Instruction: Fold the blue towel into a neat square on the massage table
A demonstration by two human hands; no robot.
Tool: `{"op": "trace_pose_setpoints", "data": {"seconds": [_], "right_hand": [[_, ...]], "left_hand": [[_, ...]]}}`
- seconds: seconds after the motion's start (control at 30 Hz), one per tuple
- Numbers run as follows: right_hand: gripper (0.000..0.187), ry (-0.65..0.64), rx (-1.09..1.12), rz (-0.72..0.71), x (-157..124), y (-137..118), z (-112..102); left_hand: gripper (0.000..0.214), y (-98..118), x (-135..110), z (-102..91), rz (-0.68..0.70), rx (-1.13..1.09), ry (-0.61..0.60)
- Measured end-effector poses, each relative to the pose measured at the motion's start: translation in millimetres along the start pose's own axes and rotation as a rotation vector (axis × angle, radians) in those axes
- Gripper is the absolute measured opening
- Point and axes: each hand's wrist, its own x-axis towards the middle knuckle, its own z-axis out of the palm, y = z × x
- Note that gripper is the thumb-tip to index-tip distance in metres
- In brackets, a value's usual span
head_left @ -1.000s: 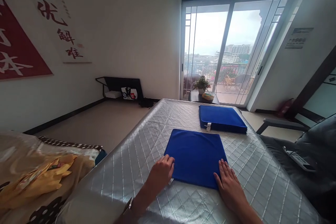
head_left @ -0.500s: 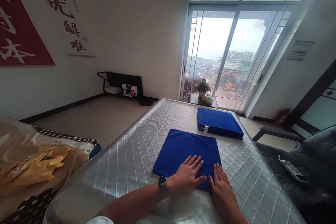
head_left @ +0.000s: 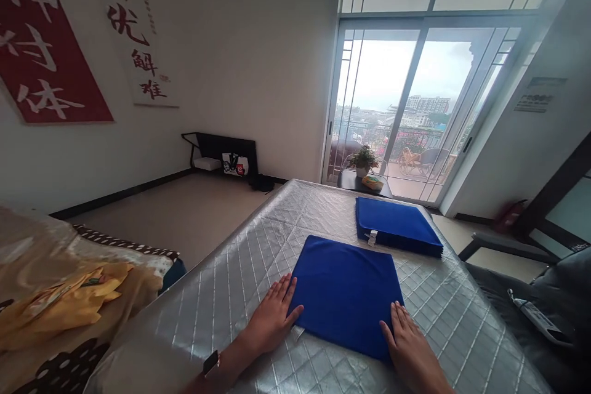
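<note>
A folded blue cloth [head_left: 346, 292] lies flat on the silver quilted surface [head_left: 240, 277] in front of me. My left hand [head_left: 272, 320] rests flat with fingers stretched out at the cloth's near left corner, touching its edge. My right hand [head_left: 409, 348] lies flat, fingers extended, on the cloth's near right corner. Neither hand holds anything. A watch sits on my left wrist. Farther back lies a stack of folded blue cloths [head_left: 397, 234] with a white tag at its front.
A yellow and brown patterned bundle [head_left: 69, 301] lies at the left. A dark chair with a remote [head_left: 535, 320] stands at the right. Beyond the surface are a small table with a potted plant [head_left: 364, 163] and glass balcony doors [head_left: 415, 104].
My left hand slid from the middle of the cloth's near edge out to its left corner. My right hand shifted slightly right. The view tilted a little.
</note>
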Motion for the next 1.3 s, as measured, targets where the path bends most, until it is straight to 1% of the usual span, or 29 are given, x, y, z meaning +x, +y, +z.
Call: {"op": "trace_pose_setpoints", "data": {"seconds": [0.13, 0.2, 0.27, 0.33, 0.4, 0.43, 0.5, 0.53, 0.6, 0.63, 0.7, 0.77, 0.8, 0.83, 0.9, 0.97, 1.07, 1.2, 1.3], "right_hand": [[0.073, 0.016, -0.032, 0.008, 38.2, -6.4, -21.9], [0.072, 0.036, -0.023, 0.023, 54.7, -9.4, -25.0], [0.070, 0.045, -0.024, 0.047, 64.3, -10.0, -21.0], [0.069, 0.039, -0.044, 0.065, 67.1, -8.6, -13.3], [0.069, 0.034, -0.066, 0.070, 66.1, -7.2, -6.8], [0.069, 0.035, -0.074, 0.067, 65.0, -6.9, -4.9], [0.068, 0.043, -0.080, 0.063, 62.7, -7.4, -4.5], [0.067, 0.049, -0.081, 0.060, 61.8, -8.0, -5.6], [0.066, 0.059, -0.081, 0.049, 60.3, -9.1, -8.7], [0.065, 0.061, -0.079, 0.040, 59.6, -9.3, -10.1], [0.063, 0.049, -0.074, 0.016, 58.4, -8.9, -12.1], [0.061, 0.028, -0.083, 0.010, 57.7, -7.9, -12.8], [0.061, 0.022, -0.093, 0.013, 57.6, -7.5, -12.8], [0.061, 0.022, -0.105, 0.021, 57.7, -7.4, -12.8], [0.062, 0.028, -0.118, 0.034, 58.5, -8.1, -13.1], [0.064, 0.028, -0.101, 0.035, 59.5, -9.9, -13.8], [0.064, 0.027, -0.058, 0.057, 60.6, -11.7, -14.0], [0.064, 0.058, -0.015, 0.068, 62.6, -7.8, -7.0], [0.065, 0.081, -0.027, 0.066, 65.9, -3.1, 1.6]], "left_hand": [[0.075, 7.1, -0.7, -6.3, -0.027, -0.021, -0.026], [0.075, 7.9, -2.6, -9.9, -0.028, -0.026, -0.026], [0.074, 6.4, -3.5, -12.5, -0.026, -0.025, -0.028], [0.074, 4.4, -0.7, -15.1, -0.036, -0.014, -0.047], [0.076, 6.9, 8.1, -18.3, -0.063, 0.010, -0.052], [0.077, 11.7, 15.2, -19.9, -0.075, 0.023, -0.036], [0.078, 31.7, 34.4, -21.4, -0.050, 0.035, 0.019], [0.077, 47.2, 46.0, -20.6, 0.000, 0.026, 0.040], [0.076, 86.6, 71.0, -14.3, 0.160, -0.026, 0.041], [0.075, 108.4, 83.6, -8.9, 0.249, -0.061, 0.020], [0.074, 149.5, 107.0, 4.9, 0.382, -0.123, -0.017], [0.073, 178.9, 125.3, 19.7, 0.433, -0.161, -0.035], [0.073, 187.2, 131.8, 26.4, 0.427, -0.173, -0.040], [0.073, 190.8, 136.3, 32.3, 0.407, -0.183, -0.041], [0.076, 185.2, 139.2, 40.0, 0.351, -0.196, -0.035], [0.078, 166.1, 135.4, 40.5, 0.314, -0.194, -0.035], [0.080, 123.6, 122.4, 27.2, 0.242, -0.142, -0.054], [0.083, 65.9, 105.5, 3.1, 0.037, -0.004, -0.068], [0.087, 37.0, 100.7, -1.5, -0.079, 0.064, -0.073]]}}
